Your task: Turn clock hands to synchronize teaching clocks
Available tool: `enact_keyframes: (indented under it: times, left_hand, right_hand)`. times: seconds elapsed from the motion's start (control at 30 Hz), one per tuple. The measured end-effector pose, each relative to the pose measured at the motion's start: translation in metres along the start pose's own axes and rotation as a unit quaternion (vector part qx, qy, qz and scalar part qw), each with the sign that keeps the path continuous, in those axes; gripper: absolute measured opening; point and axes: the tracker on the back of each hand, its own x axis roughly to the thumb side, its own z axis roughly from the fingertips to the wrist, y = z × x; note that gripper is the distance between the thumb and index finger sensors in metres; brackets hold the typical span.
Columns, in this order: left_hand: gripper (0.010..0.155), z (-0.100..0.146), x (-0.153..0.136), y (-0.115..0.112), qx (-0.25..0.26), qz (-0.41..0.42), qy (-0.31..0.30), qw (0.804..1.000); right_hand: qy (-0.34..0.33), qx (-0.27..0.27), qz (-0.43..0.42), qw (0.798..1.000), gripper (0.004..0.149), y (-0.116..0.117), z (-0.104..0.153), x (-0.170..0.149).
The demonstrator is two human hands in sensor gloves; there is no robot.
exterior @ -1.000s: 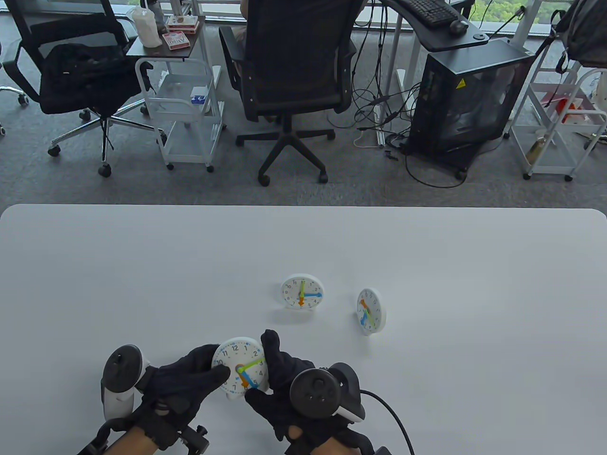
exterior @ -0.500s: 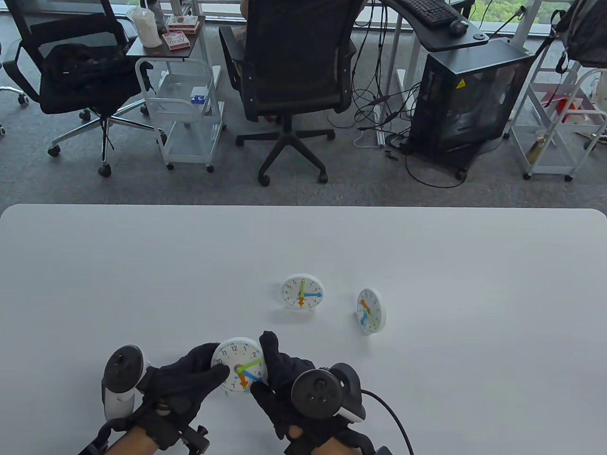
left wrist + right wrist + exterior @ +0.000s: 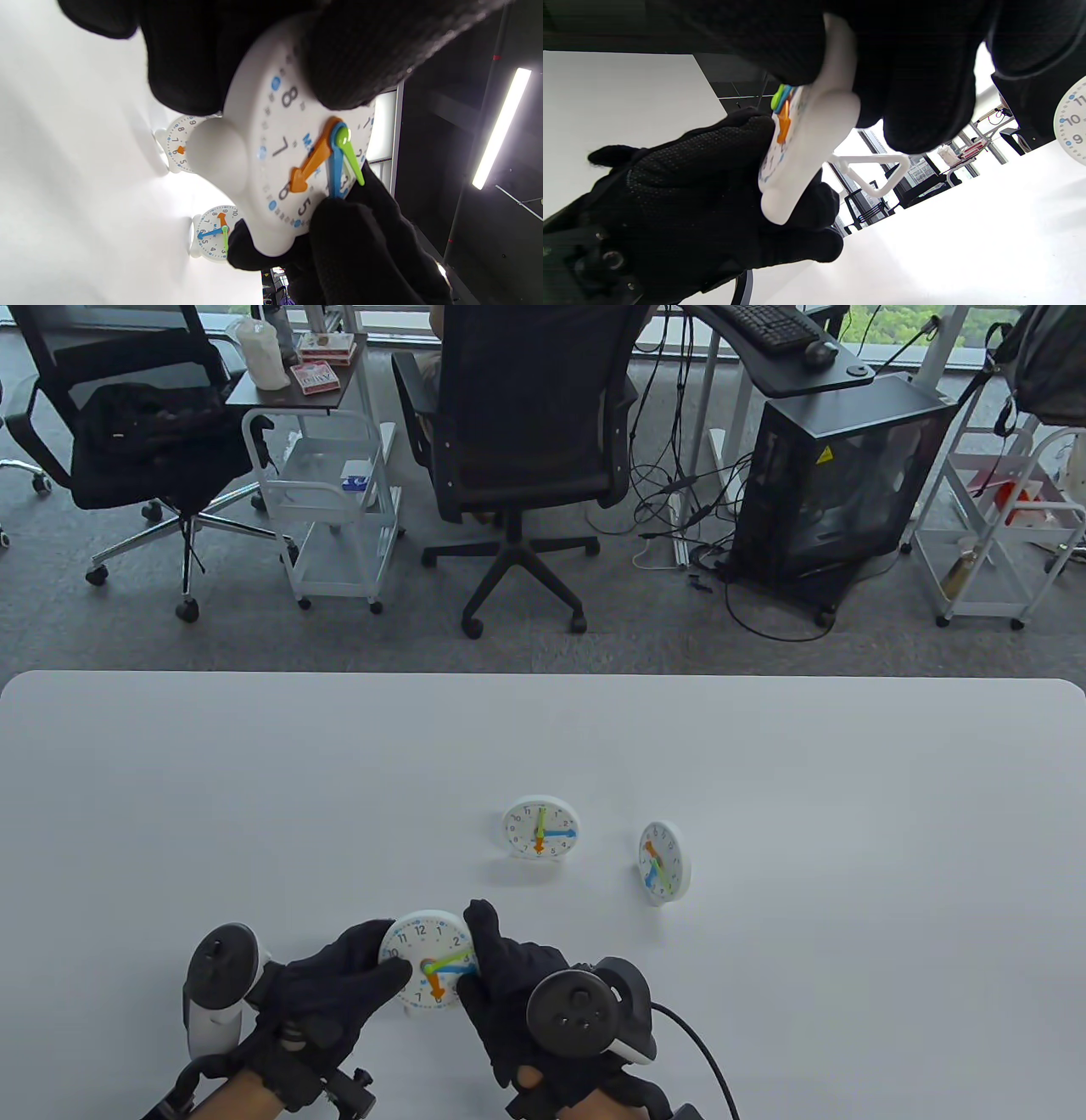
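The near teaching clock (image 3: 428,957) is a white disc with green, blue and orange hands. My left hand (image 3: 382,963) grips its left side, thumb across the face. My right hand (image 3: 472,963) holds the right edge, fingers behind the disc, thumb pressing the blue hand's tip. In the left wrist view, the clock face (image 3: 288,148) shows the orange hand near 6 and the blue hand under my right fingertip (image 3: 339,228). The right wrist view shows the clock (image 3: 814,140) edge-on. Two more clocks stand on the table, one in the middle (image 3: 540,827) and one to its right (image 3: 664,863).
The white table (image 3: 764,763) stretches wide around the clocks. Office chairs (image 3: 526,432), white carts (image 3: 327,517) and a black computer case (image 3: 836,475) stand on the floor beyond the far edge. A cable (image 3: 704,1060) trails from my right tracker.
The blue hand of the near clock has turned counterclockwise, from near 5 to between 3 and 4. My right thumb moved up with it. The left hand stayed put.
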Motion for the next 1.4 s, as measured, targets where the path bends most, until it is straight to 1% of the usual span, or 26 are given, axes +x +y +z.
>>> enact_keyframes:
  times: [0.27,0.7,0.87,1.03,1.17,1.4]
  left_hand:
    - [0.054,0.0003,0.0035,-0.0003,0.001,-0.021,-0.017,1.000]
    - [0.054,0.0002,0.0036,-0.0003,0.002,-0.035,-0.025,0.999]
    - [0.055,-0.0010,0.0018,0.0009,0.004,-0.031,-0.023,0.999]
    - [0.055,-0.0009,0.0022,0.0000,0.006,-0.045,-0.026,0.999]
    - [0.055,-0.0004,0.0033,-0.0017,0.005,-0.051,-0.029,0.998]
    - [0.055,0.0007,0.0043,-0.0043,0.001,-0.064,-0.030,0.997]
  right_hand:
    - [-0.007,-0.025,0.007,1.000,0.066,-0.0025,0.0008,0.0001]
    - [-0.002,-0.040,0.001,0.999,0.062,-0.0043,0.0016,-0.0014]
    - [0.005,-0.034,-0.028,0.999,0.064,-0.0058,0.0026,-0.0039]
    - [0.019,-0.038,-0.029,0.999,0.068,-0.0041,0.0028,-0.0055]
    - [0.037,-0.051,-0.056,0.996,0.066,-0.0038,0.0037,-0.0086]
    - [0.043,-0.053,-0.050,0.996,0.063,-0.0042,0.0035,-0.0093]
